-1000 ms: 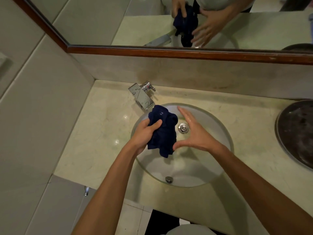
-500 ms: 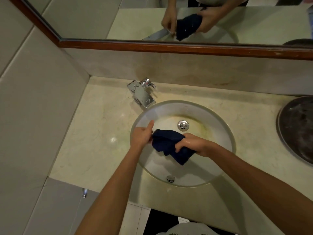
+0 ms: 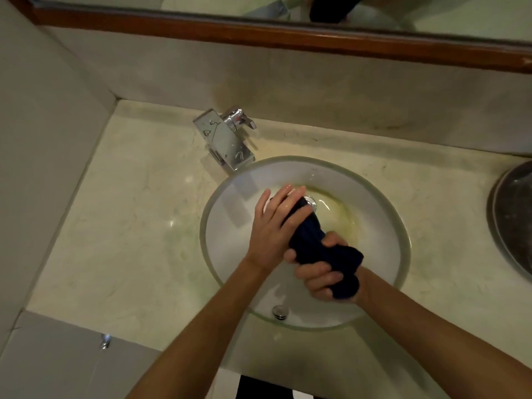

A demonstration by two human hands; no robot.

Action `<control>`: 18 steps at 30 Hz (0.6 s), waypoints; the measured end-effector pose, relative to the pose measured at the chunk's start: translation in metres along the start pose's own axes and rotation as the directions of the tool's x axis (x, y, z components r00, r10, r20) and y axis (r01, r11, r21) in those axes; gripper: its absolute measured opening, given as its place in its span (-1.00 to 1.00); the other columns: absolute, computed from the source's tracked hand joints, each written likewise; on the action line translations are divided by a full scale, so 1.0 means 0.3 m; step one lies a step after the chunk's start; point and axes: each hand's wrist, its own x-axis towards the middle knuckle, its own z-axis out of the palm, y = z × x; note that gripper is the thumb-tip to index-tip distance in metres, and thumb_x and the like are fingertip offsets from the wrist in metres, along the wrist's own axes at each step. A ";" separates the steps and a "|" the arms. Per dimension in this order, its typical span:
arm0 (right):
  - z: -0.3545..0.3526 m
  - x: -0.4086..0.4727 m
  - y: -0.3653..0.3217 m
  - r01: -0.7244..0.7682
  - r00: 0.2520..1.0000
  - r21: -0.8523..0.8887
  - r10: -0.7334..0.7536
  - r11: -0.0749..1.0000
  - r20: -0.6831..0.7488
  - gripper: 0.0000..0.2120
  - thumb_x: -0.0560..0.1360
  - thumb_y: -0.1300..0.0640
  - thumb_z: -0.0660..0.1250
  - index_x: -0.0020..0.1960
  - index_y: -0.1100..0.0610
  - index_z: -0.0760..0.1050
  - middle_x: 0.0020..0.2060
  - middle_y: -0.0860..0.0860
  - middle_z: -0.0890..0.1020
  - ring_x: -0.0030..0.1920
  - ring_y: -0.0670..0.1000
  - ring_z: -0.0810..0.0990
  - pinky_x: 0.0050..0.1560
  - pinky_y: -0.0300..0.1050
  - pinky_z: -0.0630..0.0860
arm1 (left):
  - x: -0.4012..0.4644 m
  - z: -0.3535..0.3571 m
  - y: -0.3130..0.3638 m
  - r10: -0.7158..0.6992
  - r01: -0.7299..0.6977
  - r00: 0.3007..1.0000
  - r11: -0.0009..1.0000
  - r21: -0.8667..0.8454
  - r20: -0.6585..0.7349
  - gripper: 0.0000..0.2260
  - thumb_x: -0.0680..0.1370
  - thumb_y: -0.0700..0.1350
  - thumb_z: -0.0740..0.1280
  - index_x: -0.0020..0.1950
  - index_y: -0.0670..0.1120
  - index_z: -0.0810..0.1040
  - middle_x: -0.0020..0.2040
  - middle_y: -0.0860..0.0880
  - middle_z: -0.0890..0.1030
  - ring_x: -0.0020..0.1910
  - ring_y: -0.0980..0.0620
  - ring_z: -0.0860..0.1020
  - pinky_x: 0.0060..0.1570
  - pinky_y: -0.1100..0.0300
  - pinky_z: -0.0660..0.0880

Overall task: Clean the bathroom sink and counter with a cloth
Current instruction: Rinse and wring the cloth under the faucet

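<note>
The right hand [image 3: 322, 276] grips the near end of the dark blue cloth [image 3: 315, 249], fingers curled round it. The left hand [image 3: 276, 226] wraps the far end, over the sink [image 3: 230, 226] bowl near the drain [image 3: 311, 203], sunk in the worktop [image 3: 129, 226] below the faucet [image 3: 227, 139].

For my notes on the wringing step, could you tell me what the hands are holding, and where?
Both hold the dark blue cloth: the right hand grips its near end, the left hand wraps its far end, above the sink.
</note>
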 end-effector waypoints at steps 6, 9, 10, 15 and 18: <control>-0.054 -0.094 -0.019 -0.140 0.986 -0.017 0.141 0.990 0.087 -0.24 0.44 -0.20 0.49 0.41 0.19 0.26 -0.12 0.06 0.54 -0.20 -0.03 0.60 0.09 0.03 0.62 | 0.095 -0.022 -0.105 0.506 -0.482 0.837 0.862 -0.156 0.209 -0.81 0.64 -0.21 0.34 0.23 -0.20 0.45 0.14 -0.23 0.69 0.17 -0.15 0.59 0.10 0.04 0.56; -0.004 -0.122 -0.072 -0.210 0.956 -0.303 0.130 0.929 -0.263 -0.33 0.38 -0.06 0.58 0.33 0.19 0.38 -0.17 0.04 0.54 -0.23 -0.05 0.57 -0.05 -0.01 0.64 | 0.054 -0.025 -0.153 0.420 -0.418 0.757 0.900 -0.124 0.501 -0.35 0.37 -0.16 0.59 0.36 -0.13 0.36 0.13 -0.14 0.66 0.02 -0.11 0.56 -0.43 0.05 0.53; 0.008 -0.110 -0.094 -0.271 0.892 -0.427 0.059 0.863 -0.448 -0.46 0.37 0.04 0.58 0.23 0.20 0.47 -0.22 0.05 0.56 -0.28 -0.05 0.57 -0.14 -0.04 0.62 | 0.044 -0.021 -0.159 0.359 -0.377 0.735 0.921 -0.093 0.576 -0.27 0.29 -0.15 0.63 0.36 -0.11 0.35 0.07 -0.13 0.67 -0.07 -0.13 0.60 -0.50 0.08 0.50; -0.037 -0.001 -0.173 -0.664 0.588 -0.703 -0.403 0.255 -0.701 -0.87 0.38 0.17 0.49 -0.11 0.17 0.60 -0.26 0.04 0.68 -0.23 0.07 0.64 -0.16 -0.05 0.55 | 0.096 0.027 -0.109 0.108 -0.351 0.539 0.930 0.107 0.835 -0.60 0.28 -0.17 0.54 0.05 -0.19 0.54 -0.22 -0.13 0.63 -0.33 -0.20 0.62 -0.43 0.14 0.23; -0.114 0.038 -0.184 -0.762 0.547 -0.645 -0.594 -0.061 -0.590 -0.83 0.32 -0.01 0.48 -0.14 -0.02 0.55 -0.25 -0.04 0.67 -0.20 0.03 0.65 -0.13 -0.03 0.60 | 0.157 0.088 -0.088 -0.156 -0.303 0.256 0.924 0.232 0.954 -0.79 0.47 -0.16 0.34 0.09 -0.14 0.57 0.02 -0.13 0.68 -0.01 -0.20 0.65 -0.21 0.08 0.35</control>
